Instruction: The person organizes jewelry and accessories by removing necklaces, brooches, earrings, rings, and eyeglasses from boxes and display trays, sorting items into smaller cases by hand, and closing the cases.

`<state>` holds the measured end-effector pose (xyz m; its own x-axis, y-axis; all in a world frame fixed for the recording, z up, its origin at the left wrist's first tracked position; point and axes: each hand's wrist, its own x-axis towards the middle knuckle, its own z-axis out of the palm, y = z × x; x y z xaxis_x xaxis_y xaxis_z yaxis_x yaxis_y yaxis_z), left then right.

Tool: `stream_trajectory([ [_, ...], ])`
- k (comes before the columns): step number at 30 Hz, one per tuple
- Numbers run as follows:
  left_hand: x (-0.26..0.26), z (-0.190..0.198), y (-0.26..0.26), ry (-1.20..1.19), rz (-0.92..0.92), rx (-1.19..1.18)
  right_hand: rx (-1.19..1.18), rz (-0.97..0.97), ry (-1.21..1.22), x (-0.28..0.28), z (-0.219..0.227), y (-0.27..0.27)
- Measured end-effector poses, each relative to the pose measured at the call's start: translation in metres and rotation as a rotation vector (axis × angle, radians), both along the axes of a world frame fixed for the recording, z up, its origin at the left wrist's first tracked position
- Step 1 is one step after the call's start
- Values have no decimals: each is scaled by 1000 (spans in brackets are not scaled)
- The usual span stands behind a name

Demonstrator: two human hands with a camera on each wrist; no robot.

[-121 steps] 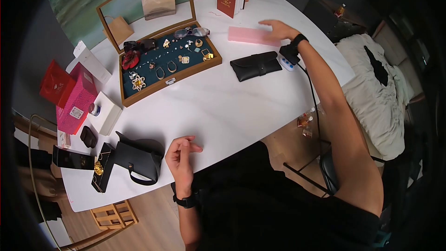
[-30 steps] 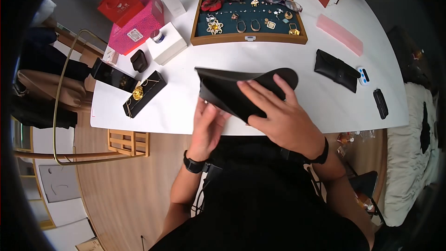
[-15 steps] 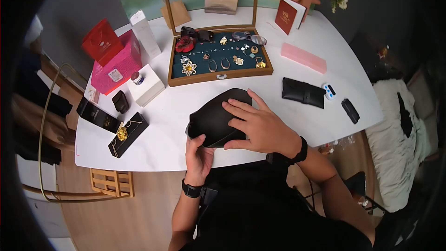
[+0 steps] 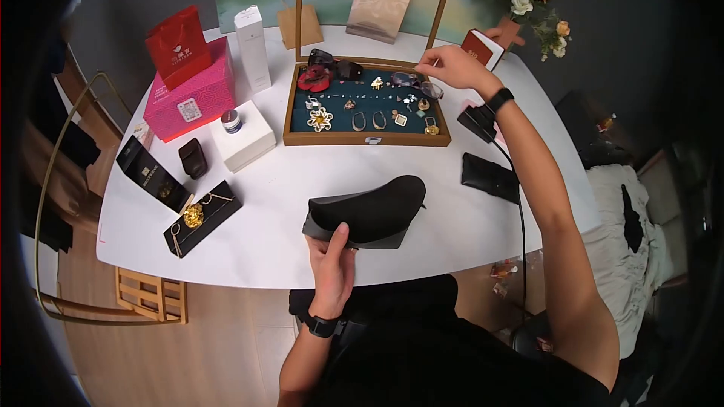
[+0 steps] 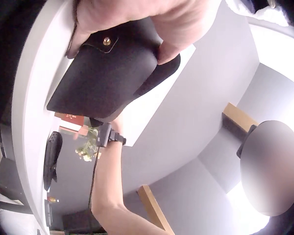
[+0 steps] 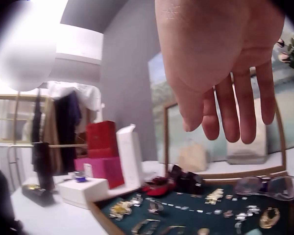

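The left hand point(image 4: 330, 275) grips a black leather pouch point(image 4: 366, 215) by its lower left side, thumb on top, with the flap raised. In the left wrist view the fingers of the left hand point(image 5: 142, 22) curl round the pouch point(image 5: 103, 73) near its gold snap. Above the right part of the wooden jewelry case point(image 4: 332, 138) hangs the right hand point(image 4: 457, 71), close to the glasses point(image 4: 430, 89). The right wrist view shows the right hand point(image 6: 225, 63) with fingers extended and nothing held, over the glasses point(image 6: 269, 187) and jewelry on dark green lining.
A black glasses case point(image 4: 489, 178) and a red book point(image 4: 480, 49) lie on the right. On the left stand a pink box point(image 4: 192, 98), a white box point(image 4: 245, 138), a dark small case point(image 4: 193, 158) and a black jewelry stand point(image 4: 202, 220). The case's glass lid point(image 4: 299, 15) stands raised.
The right hand has let go of the pouch and moved up and right to above the jewelry case. The left hand still holds the pouch.
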<state>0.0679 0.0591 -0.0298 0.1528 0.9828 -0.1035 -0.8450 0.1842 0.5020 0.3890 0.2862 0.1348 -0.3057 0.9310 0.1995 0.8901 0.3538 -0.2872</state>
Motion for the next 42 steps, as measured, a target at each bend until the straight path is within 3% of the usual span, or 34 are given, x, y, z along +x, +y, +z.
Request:
stream_trajectory([
  [4,-2,2,0,12,-1,-23,-72,-76,-60,53,-42,48],
  [10,-3,0,0,-8,-15,-1,-294,-222,221,57,-89,59],
  [21,-1,-4,1,-4,4,29,-265,-78,391,62,-83,52],
  [24,0,-6,0,-18,15,12,-122,-119,410,50,-50,28],
  [26,1,-6,0,-36,25,9,161,38,489,47,-43,13],
  [28,1,-11,1,-23,28,13,157,192,716,9,-24,-34],
  [30,2,-8,0,-20,51,-7,-8,306,858,-29,-9,-91],
  [34,3,-16,1,16,45,3,-296,908,599,-99,-7,-183],
  [36,4,-16,2,43,38,-9,-513,1012,595,-133,-14,-212],
  [38,3,-14,2,54,43,25,-748,984,588,-147,-41,-222],
  [39,3,-14,2,35,55,27,-734,953,625,-152,-50,-221],
  [42,-5,-13,5,-32,-26,78,-413,691,693,-146,-58,-208],
])
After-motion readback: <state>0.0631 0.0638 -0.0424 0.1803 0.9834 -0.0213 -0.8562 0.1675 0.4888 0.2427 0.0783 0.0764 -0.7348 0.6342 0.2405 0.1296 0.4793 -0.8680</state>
